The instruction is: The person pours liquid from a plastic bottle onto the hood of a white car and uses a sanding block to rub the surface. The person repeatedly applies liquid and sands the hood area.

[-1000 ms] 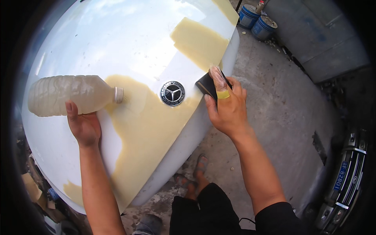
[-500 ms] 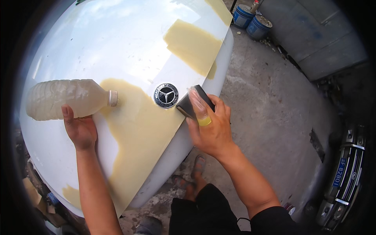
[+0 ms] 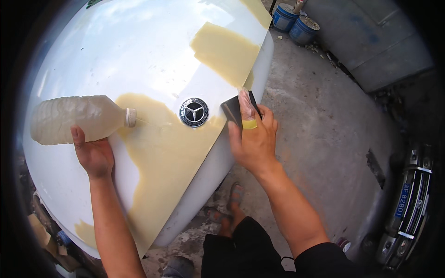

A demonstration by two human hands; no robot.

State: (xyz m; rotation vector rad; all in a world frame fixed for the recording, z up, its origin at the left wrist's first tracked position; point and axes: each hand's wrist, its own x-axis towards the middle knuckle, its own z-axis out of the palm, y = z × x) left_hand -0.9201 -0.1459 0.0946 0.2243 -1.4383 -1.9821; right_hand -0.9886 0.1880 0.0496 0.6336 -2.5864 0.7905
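A white car hood [image 3: 125, 60] with patches of beige filler [image 3: 162, 134] spreads in front of me. Lying sideways over it is a clear plastic bottle [image 3: 74, 120] of cloudy liquid, its white cap toward the right. My left hand [image 3: 95, 155] grips it with the thumb on the near side; the other fingers are hidden behind or beneath it. At the hood's edge, right of the round emblem [image 3: 193, 112], my right hand [image 3: 257, 143] is closed around a dark sanding block [image 3: 232, 110]. One finger of that hand is wrapped in clear plastic and yellow tape.
Another beige patch [image 3: 225, 51] lies farther up the hood. Two blue buckets [image 3: 303, 30] stand on the concrete floor [image 3: 320, 125] at the far right, beside a grey metal panel [image 3: 371, 41]. A detached bumper with grille [image 3: 408, 204] is at the right.
My right hand has slid the sanding block away from the emblem, to the right and slightly farther from me along the hood's edge. My left hand and the bottle have barely moved.
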